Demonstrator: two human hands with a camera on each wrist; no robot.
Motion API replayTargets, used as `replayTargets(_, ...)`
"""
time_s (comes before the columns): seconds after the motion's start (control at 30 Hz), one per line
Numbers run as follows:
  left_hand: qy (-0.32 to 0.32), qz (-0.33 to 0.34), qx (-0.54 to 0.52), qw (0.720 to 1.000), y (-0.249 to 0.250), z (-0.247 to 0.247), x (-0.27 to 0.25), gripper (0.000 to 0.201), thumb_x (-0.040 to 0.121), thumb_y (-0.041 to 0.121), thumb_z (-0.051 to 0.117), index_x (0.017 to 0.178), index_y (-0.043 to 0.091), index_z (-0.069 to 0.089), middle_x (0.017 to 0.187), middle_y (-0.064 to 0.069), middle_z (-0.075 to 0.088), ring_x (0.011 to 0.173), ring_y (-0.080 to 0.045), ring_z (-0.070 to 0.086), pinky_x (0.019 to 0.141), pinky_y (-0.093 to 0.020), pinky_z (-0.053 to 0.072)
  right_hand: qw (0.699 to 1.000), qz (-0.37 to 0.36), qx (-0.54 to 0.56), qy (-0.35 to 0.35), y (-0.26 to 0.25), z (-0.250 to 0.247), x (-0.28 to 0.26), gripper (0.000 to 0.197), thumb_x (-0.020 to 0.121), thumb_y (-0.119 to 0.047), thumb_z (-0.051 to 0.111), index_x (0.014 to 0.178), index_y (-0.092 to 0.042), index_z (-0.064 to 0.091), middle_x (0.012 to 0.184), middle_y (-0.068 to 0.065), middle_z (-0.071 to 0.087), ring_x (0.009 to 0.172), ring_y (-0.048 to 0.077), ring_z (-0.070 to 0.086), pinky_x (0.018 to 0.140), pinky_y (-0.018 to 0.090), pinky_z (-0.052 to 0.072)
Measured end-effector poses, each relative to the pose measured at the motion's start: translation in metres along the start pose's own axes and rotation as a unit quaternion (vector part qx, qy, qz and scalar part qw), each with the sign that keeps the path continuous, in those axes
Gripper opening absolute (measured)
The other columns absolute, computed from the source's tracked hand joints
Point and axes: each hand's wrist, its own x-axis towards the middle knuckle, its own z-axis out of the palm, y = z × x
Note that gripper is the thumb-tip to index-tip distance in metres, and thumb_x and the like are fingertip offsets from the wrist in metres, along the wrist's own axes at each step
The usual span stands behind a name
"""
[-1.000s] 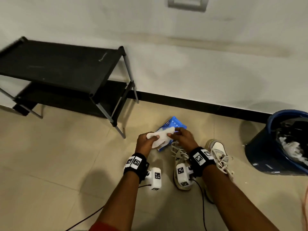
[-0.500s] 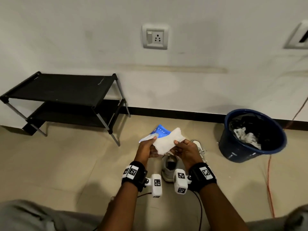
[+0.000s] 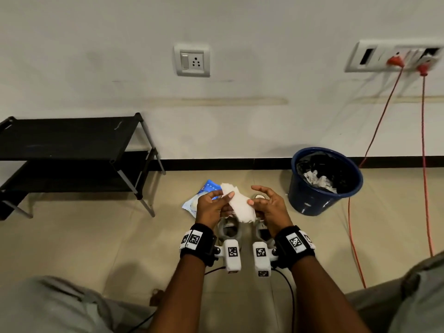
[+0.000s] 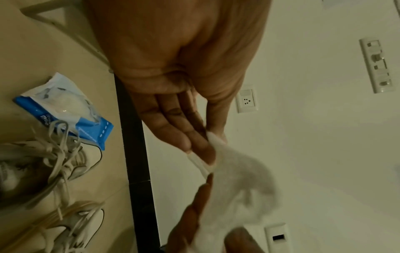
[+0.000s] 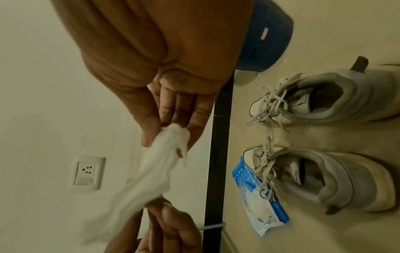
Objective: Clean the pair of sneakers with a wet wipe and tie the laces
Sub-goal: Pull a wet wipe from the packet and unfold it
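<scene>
A white wet wipe [image 3: 239, 207] hangs twisted between both hands above the shoes. My left hand [image 3: 224, 199] pinches its upper end between thumb and fingers [image 4: 201, 145]. My right hand [image 3: 254, 200] pinches the lower end [image 5: 173, 135], with its other fingers spread. Two grey-white sneakers [image 5: 324, 97] [image 5: 335, 181] stand side by side on the floor below, toes to the wall, with their laces loose. In the head view the hands hide most of the left sneaker [image 3: 229, 230] and the right sneaker [image 3: 263, 233].
The blue wet wipe pack [image 3: 204, 195] lies on the tiles by the left sneaker's toe. A blue bin [image 3: 310, 200] with crumpled waste stands at the right. A black shoe rack [image 3: 72, 140] sits at the left against the wall. Orange cables [image 3: 425, 164] hang at the far right.
Both hands rose from the pack with the wipe. It was spread flat half a second ago and is now a twisted strip. The right hand's fingers have spread.
</scene>
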Motion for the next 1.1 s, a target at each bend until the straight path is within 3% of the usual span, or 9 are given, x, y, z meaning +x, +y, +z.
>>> replayTargets(0.13,0.049,-0.001,0.038,0.998,-0.005,0.001,0.008,0.037,0.086,0.015,0.076,0.114,0.014,0.052,0.102,-0.019,0.070,0.076,-0.027,0.072,0.068,-0.038,0.061,0.994,-0.027,-0.082,-0.069,-0.005,0.003,-0.006,0.041,0.075,0.011,0.069,0.110,-0.008,0.065,0.075,0.019,0.066,0.070,0.027,0.065,0.064,0.036,0.055)
replayTargets(0.23,0.046,0.045,0.144,0.987,-0.010,0.003,0.012,0.029,0.088,0.017,0.072,0.106,0.020,0.050,0.105,-0.010,0.066,0.082,-0.017,0.068,0.064,-0.029,0.057,0.987,-0.038,-0.128,-0.090,-0.001,0.003,-0.005,0.052,0.069,0.017,0.070,0.114,-0.008,0.068,0.080,0.025,0.063,0.073,0.031,0.061,0.072,0.046,0.053)
replayTargets(0.3,0.051,0.041,0.162,0.985,-0.016,0.003,0.014,0.032,0.089,0.015,0.071,0.111,0.016,0.047,0.100,-0.004,0.062,0.075,-0.009,0.064,0.055,-0.020,0.052,0.985,-0.048,-0.142,-0.085,0.003,0.000,-0.006,0.053,0.066,0.017,0.072,0.113,-0.007,0.069,0.079,0.024,0.060,0.073,0.030,0.057,0.073,0.043,0.052)
replayTargets(0.43,0.065,-0.018,0.094,0.993,-0.034,0.001,0.022,0.045,0.081,0.014,0.079,0.114,0.017,0.047,0.104,-0.020,0.068,0.070,-0.025,0.071,0.057,-0.032,0.057,0.983,-0.059,-0.170,-0.036,0.008,-0.006,-0.008,0.050,0.061,0.019,0.076,0.106,-0.003,0.071,0.074,0.016,0.057,0.066,0.021,0.053,0.067,0.028,0.053)
replayTargets(0.63,0.107,-0.089,0.044,0.989,-0.056,0.002,0.028,0.063,0.061,0.024,0.088,0.111,0.006,0.053,0.096,-0.020,0.070,0.071,-0.030,0.071,0.063,-0.046,0.061,0.971,-0.050,-0.235,-0.006,0.023,-0.012,-0.013,0.048,0.061,0.016,0.078,0.103,-0.007,0.074,0.063,-0.001,0.053,0.057,0.009,0.051,0.059,0.019,0.049)
replayTargets(0.7,0.107,-0.082,0.081,0.988,-0.065,0.000,0.030,0.050,0.067,0.028,0.085,0.103,0.005,0.058,0.098,-0.020,0.071,0.077,-0.031,0.071,0.067,-0.046,0.062,0.964,-0.047,-0.260,-0.006,0.028,-0.014,-0.014,0.048,0.062,0.012,0.080,0.103,-0.010,0.074,0.061,-0.006,0.052,0.057,0.007,0.050,0.061,0.019,0.049)
replayTargets(0.8,0.060,-0.042,0.144,0.987,-0.063,0.006,0.025,0.009,0.084,0.018,0.073,0.088,0.016,0.064,0.094,-0.014,0.071,0.087,-0.032,0.068,0.078,-0.045,0.059,0.951,-0.045,-0.304,-0.013,0.034,-0.017,-0.015,0.052,0.059,0.005,0.085,0.105,-0.018,0.074,0.069,-0.003,0.061,0.059,0.005,0.055,0.067,0.018,0.051)
replayTargets(0.93,0.003,-0.049,0.141,0.989,-0.052,0.011,0.020,0.012,0.087,0.009,0.065,0.092,0.011,0.075,0.094,-0.007,0.074,0.094,-0.031,0.068,0.085,-0.043,0.056,0.945,-0.027,-0.326,0.014,0.036,-0.024,-0.014,0.057,0.053,0.002,0.088,0.106,-0.016,0.073,0.085,0.009,0.070,0.065,0.007,0.061,0.069,0.019,0.054)
replayTargets(1.1,-0.161,-0.062,0.167,0.971,-0.032,0.012,0.006,0.033,0.072,0.003,0.084,0.103,0.002,0.072,0.082,-0.007,0.073,0.069,-0.014,0.068,0.057,-0.022,0.052,0.942,-0.030,-0.329,0.060,0.039,-0.033,-0.012,0.039,0.061,0.002,0.084,0.095,-0.014,0.075,0.077,0.009,0.071,0.066,0.021,0.066,0.066,0.036,0.059)
